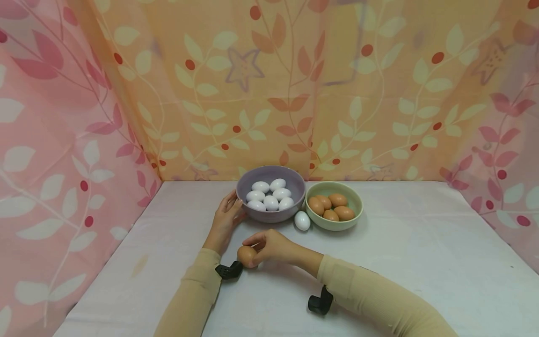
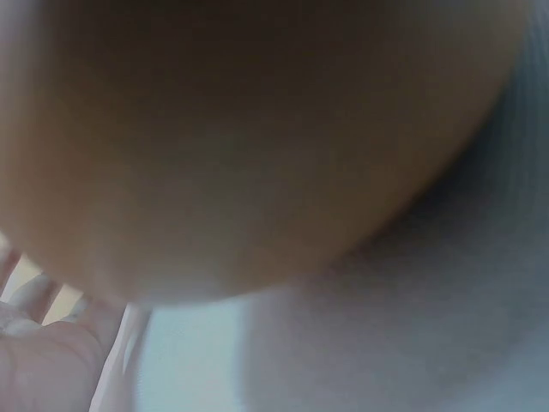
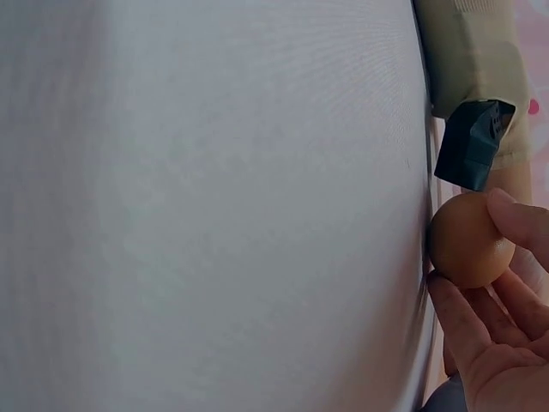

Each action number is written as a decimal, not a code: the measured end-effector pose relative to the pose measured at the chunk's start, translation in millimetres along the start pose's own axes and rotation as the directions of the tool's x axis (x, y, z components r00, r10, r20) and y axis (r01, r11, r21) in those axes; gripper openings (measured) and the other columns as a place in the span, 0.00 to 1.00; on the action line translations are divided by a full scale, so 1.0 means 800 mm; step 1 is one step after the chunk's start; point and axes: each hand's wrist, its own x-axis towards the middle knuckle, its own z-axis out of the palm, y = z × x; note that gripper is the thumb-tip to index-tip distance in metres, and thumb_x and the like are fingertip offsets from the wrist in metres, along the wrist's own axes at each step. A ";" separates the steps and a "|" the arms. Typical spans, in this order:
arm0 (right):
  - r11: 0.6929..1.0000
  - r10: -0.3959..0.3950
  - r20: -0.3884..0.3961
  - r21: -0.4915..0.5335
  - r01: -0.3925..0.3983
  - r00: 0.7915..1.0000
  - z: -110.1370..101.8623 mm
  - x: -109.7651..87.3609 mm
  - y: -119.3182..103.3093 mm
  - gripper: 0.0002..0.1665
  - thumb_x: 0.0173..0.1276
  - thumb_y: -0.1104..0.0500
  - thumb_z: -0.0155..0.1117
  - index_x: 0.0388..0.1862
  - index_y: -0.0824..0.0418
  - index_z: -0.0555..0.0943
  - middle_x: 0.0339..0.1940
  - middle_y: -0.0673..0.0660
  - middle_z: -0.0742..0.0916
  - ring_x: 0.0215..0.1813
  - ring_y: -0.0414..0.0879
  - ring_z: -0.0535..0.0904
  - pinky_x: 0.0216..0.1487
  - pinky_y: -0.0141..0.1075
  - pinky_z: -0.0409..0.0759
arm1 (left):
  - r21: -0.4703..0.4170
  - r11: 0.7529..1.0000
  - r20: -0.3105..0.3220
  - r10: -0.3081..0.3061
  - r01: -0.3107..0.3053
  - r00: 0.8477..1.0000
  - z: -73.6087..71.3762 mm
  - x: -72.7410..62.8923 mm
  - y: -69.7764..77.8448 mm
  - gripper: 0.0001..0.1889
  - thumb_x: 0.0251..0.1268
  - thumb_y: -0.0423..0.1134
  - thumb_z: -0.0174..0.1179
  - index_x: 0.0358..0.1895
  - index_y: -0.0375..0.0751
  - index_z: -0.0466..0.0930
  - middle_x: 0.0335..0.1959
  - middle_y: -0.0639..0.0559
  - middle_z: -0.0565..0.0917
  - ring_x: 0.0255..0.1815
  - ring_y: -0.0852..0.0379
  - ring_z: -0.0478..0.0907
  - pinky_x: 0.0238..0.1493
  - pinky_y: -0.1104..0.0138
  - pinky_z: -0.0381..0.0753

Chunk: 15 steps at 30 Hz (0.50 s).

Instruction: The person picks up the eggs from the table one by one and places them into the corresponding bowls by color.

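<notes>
A brown egg (image 1: 246,256) is pinched between the thumb and fingers of my right hand (image 1: 273,247), low over the white cloth beside the left wrist. In the right wrist view the same egg (image 3: 470,240) shows between thumb and fingers. My left hand (image 1: 225,222) rests with loose fingers against the left side of a purple bowl (image 1: 273,216) holding several white eggs (image 1: 271,202). The egg's blurred brown surface (image 2: 214,172) fills most of the left wrist view, leaving only part of the left palm (image 2: 51,360) visible.
Right of the purple bowl stands a pale green bowl (image 1: 335,225) with several brown eggs (image 1: 338,200). One white egg (image 1: 302,221) lies on the cloth in front, between the bowls. Patterned curtains (image 1: 294,93) enclose the back and sides of the table.
</notes>
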 end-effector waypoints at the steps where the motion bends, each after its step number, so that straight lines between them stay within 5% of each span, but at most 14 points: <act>1: 1.000 0.006 -0.001 0.002 -0.006 1.000 0.000 0.000 0.000 0.31 0.51 0.70 0.76 0.57 0.66 0.83 0.56 0.61 0.87 0.56 0.47 0.84 0.50 0.25 0.79 | 0.001 1.000 -0.002 -0.003 0.003 1.000 0.001 0.000 0.000 0.28 0.77 0.40 0.53 0.76 0.51 0.59 0.79 0.51 0.60 0.77 0.52 0.62 0.72 0.50 0.69; 15: 0.998 0.058 -0.037 -0.012 -0.058 0.998 -0.013 -0.016 0.000 0.29 0.50 0.66 0.78 0.55 0.61 0.85 0.53 0.56 0.89 0.54 0.44 0.85 0.52 0.28 0.80 | 0.001 1.000 0.001 0.001 -0.001 1.000 0.000 0.001 0.000 0.29 0.77 0.40 0.53 0.76 0.49 0.58 0.79 0.50 0.59 0.76 0.53 0.63 0.72 0.51 0.70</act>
